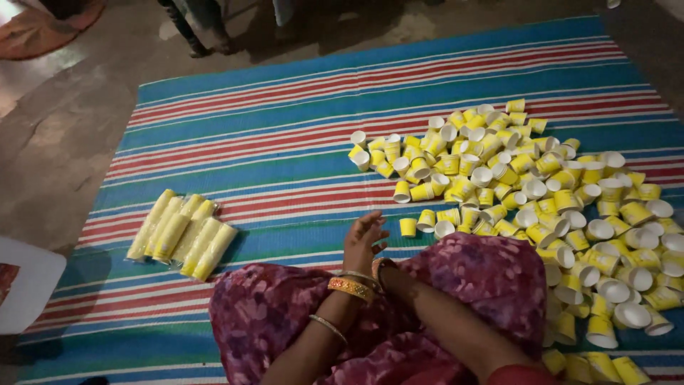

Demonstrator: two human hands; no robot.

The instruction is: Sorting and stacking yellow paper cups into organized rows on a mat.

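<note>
My left hand [365, 239] hovers just above my lap with its fingers spread and nothing in it, orange and gold bangles on the wrist. My right hand [389, 274] shows only at the wrist, tucked behind the left wrist, so its fingers are hidden. A big loose pile of yellow paper cups [541, 207] with white insides spreads over the mat to the right. The nearest single cup [407, 227] stands just right of my left fingertips. Several long stacks of cups in clear wrap [182, 233] lie side by side to the left.
I sit on a blue, red and white striped mat [285, 142] over a bare floor [50, 128]. My lap is covered in magenta patterned cloth [470, 285]. A white flat object [25, 285] lies at the mat's left edge. Another person's legs [196, 28] stand at the top.
</note>
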